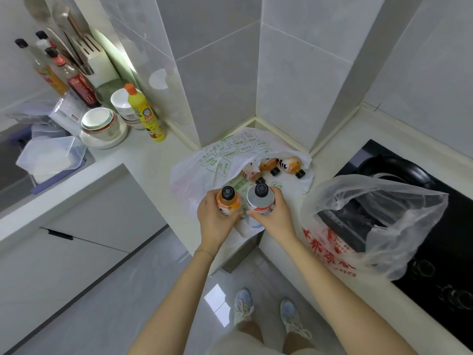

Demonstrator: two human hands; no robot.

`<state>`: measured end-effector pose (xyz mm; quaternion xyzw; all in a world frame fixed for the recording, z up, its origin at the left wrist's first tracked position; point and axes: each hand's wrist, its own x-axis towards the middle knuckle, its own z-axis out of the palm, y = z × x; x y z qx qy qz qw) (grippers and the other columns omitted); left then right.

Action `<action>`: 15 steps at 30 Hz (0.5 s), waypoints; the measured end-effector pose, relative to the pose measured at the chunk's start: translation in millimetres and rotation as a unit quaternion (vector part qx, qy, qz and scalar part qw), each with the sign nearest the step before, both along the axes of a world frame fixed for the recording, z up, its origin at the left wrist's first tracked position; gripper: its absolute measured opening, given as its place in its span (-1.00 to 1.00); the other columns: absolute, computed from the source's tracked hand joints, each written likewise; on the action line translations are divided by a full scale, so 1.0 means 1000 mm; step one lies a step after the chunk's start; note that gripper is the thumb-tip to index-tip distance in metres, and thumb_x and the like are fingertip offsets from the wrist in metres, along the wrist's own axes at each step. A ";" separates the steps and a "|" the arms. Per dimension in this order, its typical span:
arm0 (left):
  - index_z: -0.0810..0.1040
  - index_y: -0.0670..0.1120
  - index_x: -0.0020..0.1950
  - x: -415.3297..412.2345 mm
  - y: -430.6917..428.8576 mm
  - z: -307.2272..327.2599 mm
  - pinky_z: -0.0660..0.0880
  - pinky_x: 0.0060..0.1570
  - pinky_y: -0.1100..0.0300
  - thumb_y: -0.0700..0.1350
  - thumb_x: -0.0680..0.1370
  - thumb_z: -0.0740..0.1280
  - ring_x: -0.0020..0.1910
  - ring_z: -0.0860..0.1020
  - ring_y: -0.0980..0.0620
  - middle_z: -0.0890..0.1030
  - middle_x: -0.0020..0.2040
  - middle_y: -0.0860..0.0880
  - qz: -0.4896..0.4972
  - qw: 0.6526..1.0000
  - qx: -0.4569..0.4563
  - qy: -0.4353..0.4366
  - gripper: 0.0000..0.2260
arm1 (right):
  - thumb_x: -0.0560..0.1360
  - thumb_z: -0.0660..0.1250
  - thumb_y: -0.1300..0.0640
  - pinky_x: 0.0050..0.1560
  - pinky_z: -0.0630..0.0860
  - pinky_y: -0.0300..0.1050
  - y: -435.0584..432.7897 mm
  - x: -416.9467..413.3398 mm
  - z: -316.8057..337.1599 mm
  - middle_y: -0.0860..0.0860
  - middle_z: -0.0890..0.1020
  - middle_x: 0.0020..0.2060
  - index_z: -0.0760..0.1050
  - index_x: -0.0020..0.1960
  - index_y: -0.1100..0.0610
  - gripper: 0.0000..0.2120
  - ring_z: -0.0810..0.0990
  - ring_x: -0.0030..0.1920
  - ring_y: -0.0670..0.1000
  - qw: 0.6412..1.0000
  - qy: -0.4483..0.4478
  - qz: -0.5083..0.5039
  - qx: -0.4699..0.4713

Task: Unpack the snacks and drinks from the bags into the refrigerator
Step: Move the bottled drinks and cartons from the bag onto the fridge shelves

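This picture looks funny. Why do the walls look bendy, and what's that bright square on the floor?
Head view: the wide-angle lens bows the wall tiles; the bright square is light glaring off the glossy floor; the orange bottle in the left hand and white bottle in the right hand look sharp.

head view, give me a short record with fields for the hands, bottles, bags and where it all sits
left hand: grips an orange bottle, upright
right hand: grips a white-labelled bottle, upright, beside the first
white bag: green print, lying open on the counter
left in bag: three bottles visible, on their sides
clear bag: red print, open, partly over the black stove
refrigerator: not in view
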<state>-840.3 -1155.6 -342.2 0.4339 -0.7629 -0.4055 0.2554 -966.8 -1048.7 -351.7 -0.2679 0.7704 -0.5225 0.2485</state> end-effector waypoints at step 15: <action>0.39 0.10 0.16 0.009 0.142 0.068 0.52 0.01 0.31 -0.23 0.33 0.58 0.03 0.58 0.18 0.58 0.02 0.20 0.121 0.976 0.043 0.178 -0.45 | 0.17 0.61 -0.08 0.15 0.57 0.11 0.108 -0.032 0.050 -0.03 0.55 0.17 0.41 0.24 -0.06 -0.29 0.55 0.18 -0.02 0.988 -0.006 0.116 -0.099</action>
